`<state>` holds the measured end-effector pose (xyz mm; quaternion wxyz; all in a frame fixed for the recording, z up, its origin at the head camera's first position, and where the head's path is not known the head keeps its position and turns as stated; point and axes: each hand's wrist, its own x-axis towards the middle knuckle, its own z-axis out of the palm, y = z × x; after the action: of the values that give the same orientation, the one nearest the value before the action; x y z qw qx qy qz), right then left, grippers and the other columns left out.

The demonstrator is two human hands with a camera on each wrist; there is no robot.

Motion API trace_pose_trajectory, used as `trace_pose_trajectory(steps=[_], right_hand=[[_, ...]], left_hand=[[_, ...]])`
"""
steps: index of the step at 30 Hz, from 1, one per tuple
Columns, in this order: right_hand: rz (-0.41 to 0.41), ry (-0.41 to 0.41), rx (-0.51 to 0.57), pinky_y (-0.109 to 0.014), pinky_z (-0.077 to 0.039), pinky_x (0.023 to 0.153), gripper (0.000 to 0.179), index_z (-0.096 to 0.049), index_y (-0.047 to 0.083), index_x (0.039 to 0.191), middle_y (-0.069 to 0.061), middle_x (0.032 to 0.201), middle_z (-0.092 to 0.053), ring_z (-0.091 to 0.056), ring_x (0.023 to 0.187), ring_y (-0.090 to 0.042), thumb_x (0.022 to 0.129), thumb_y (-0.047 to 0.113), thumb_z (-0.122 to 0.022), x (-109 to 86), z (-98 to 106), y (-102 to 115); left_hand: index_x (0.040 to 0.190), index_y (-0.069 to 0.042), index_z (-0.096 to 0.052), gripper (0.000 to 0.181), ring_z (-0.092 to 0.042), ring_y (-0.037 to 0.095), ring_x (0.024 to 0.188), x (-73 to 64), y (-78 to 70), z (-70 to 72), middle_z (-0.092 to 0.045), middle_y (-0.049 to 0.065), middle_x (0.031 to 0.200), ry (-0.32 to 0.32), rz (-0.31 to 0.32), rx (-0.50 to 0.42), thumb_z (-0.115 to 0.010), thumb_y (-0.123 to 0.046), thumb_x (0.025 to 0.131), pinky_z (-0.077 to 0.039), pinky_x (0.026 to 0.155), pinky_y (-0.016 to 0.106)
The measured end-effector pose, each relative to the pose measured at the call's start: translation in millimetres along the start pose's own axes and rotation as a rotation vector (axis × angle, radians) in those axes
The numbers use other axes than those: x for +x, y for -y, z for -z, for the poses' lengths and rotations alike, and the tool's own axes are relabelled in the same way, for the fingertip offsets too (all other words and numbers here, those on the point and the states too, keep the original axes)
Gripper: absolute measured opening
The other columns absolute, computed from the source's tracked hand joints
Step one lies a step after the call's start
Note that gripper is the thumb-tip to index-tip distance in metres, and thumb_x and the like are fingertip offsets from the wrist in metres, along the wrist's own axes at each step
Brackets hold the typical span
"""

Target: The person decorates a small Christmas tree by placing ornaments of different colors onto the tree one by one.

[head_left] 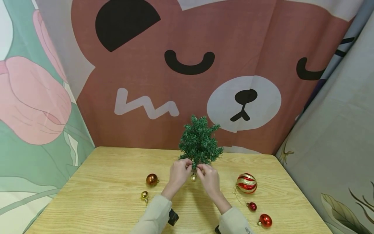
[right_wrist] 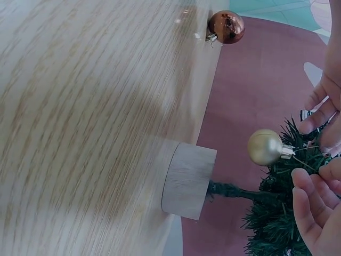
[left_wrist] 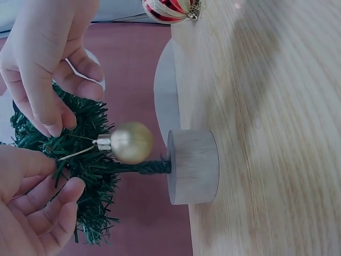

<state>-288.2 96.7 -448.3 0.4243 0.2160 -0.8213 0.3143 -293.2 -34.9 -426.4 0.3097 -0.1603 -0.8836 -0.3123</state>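
Observation:
A small artificial Christmas tree (head_left: pixel 201 141) stands on a round pale wooden base (left_wrist: pixel 194 167) near the table's back edge. A matte gold bauble (left_wrist: pixel 131 142) with a shiny cap hangs by a thin gold string (left_wrist: pixel 77 154) at the lower branches, just above the base. My left hand (head_left: pixel 179 174) pinches the string with thumb and fingertip at the branches. From the other side my right hand (head_left: pixel 209 178) pinches the string too, its fingertips close to the left ones. In the right wrist view the bauble (right_wrist: pixel 265 148) hangs clear of both hands.
On the wooden table (head_left: pixel 117 162), a copper bauble (head_left: pixel 152 179) and a small gold bauble (head_left: pixel 144 195) lie at left. At right lie a red-and-gold striped ball (head_left: pixel 246 183), a small dark red bauble (head_left: pixel 252 206) and a red bauble (head_left: pixel 265 220). A printed curtain (head_left: pixel 140 81) hangs behind.

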Motion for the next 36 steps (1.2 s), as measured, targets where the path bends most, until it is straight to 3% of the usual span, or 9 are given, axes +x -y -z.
trace_pose_trajectory(steps=[21,36], right_hand=[[0.066,-0.006,-0.012,-0.013,-0.04,0.043,0.007,-0.069,0.001,0.076,-0.006,0.068,-0.066,-0.054,0.047,-0.008,0.07,-0.003,-0.072,4.2,5.2,5.4],[0.122,-0.011,-0.031,-0.014,-0.043,0.044,0.01,-0.069,0.0,0.078,-0.006,0.068,-0.064,-0.056,0.048,-0.009,0.069,-0.001,-0.074,11.4,7.8,9.4]], left_hand=[[0.086,-0.005,-0.07,0.008,-0.059,0.012,0.057,-11.6,-1.5,6.7,-0.067,0.008,0.081,-0.023,0.061,-0.104,-0.069,-0.006,0.079,-0.041,0.046,0.017],[0.087,0.0,-0.069,0.011,-0.06,0.012,0.056,-24.5,1.1,7.0,-0.069,0.008,0.081,-0.079,0.092,-0.18,-0.068,0.001,0.076,-0.045,0.05,0.018]])
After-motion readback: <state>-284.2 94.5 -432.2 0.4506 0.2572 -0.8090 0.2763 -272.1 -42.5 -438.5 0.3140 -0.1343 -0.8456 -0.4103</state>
